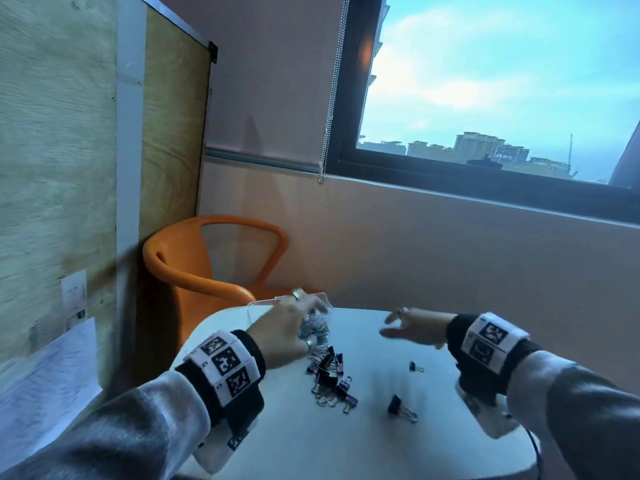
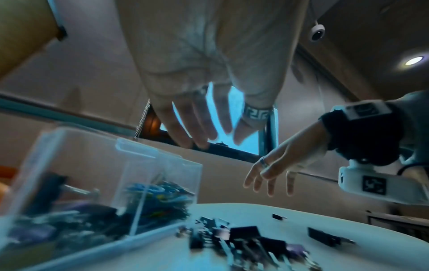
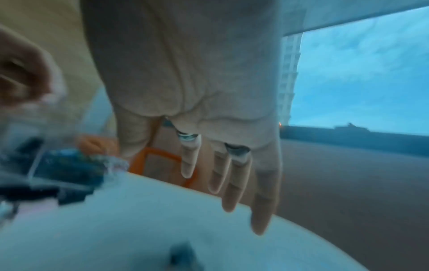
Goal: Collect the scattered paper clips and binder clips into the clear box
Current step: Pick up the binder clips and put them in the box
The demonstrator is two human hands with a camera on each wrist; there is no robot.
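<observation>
The clear box stands at the far left of the white table, mostly hidden behind my left hand. In the left wrist view the box holds coloured paper clips in one compartment and dark clips in another. My left hand hovers over it, fingers straight, holding nothing. A pile of binder clips lies just in front of the box. Two single binder clips lie further right. My right hand hangs above the table with straight, spread, empty fingers.
An orange chair stands behind the table's far left edge. A wall with a window runs behind. The table's rounded edge curves close past the box and my right hand.
</observation>
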